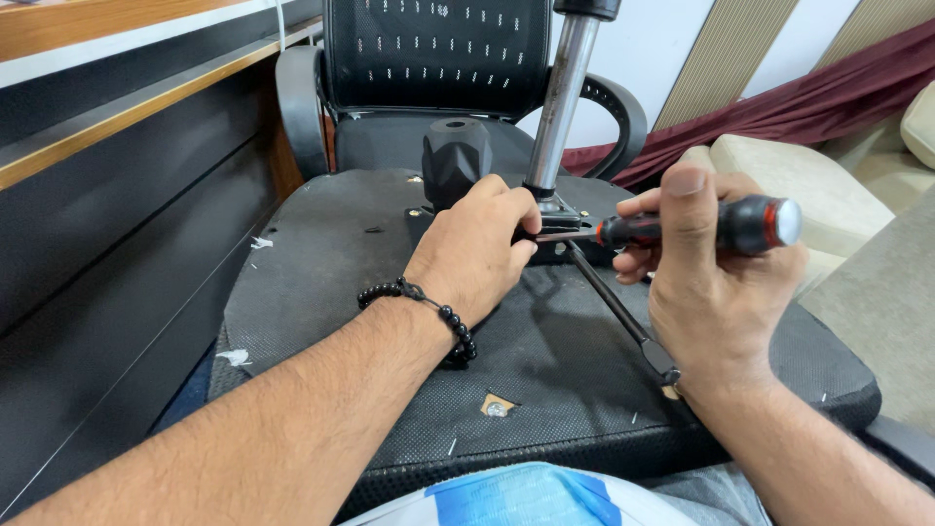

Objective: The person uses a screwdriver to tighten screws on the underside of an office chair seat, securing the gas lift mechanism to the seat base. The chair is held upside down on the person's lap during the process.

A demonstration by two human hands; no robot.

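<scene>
An upturned office chair seat (321, 273) lies before me, its black fabric underside facing up. A metal mechanism plate (560, 209) with a chrome gas cylinder (560, 97) rising from it sits near the seat's middle. My left hand (482, 248), a black bead bracelet on its wrist, rests on the seat and its fingers pinch the mechanism at the screwdriver's tip. My right hand (706, 278) grips a black-and-red screwdriver (701, 226) held level, tip pointing left into the mechanism. A black lever rod (623, 317) runs diagonally under my right hand. A black knob (455, 161) stands behind my left hand.
Another black mesh office chair (438, 68) stands behind the seat. A dark wooden desk (107, 195) runs along the left. Beige cushions (808, 185) and maroon cloth (808, 97) lie at right. A screw (497, 409) sits in a torn patch near the seat's front edge.
</scene>
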